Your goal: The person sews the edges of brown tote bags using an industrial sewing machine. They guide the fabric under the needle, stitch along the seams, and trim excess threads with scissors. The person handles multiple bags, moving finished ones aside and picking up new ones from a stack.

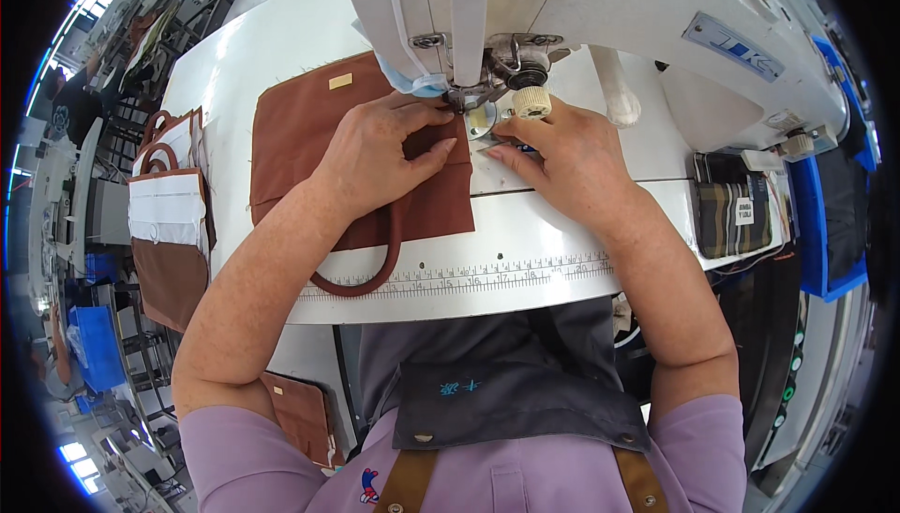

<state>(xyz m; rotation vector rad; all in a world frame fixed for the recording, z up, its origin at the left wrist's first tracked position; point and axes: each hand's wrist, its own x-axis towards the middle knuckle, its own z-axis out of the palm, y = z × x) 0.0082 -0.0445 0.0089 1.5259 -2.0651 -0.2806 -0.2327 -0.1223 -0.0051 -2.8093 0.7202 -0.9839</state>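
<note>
A brown bag panel with a small gold-coloured label lies on the white sewing table, its right edge beside the sewing machine's needle area. My left hand is closed on the panel, thumb and fingertips bent at its edge close to the presser foot. From beneath that hand a brown looped handle curves over the table's front edge. To the right of the needle, my right hand is closed around a small metal-tipped tool with a bit of blue; most of it is hidden by the fingers.
The white sewing machine arches over both hands. A printed ruler runs along the table's front edge. Brown and white bag pieces hang at the left. A striped pouch lies right, beside a blue bin. More brown pieces rest below.
</note>
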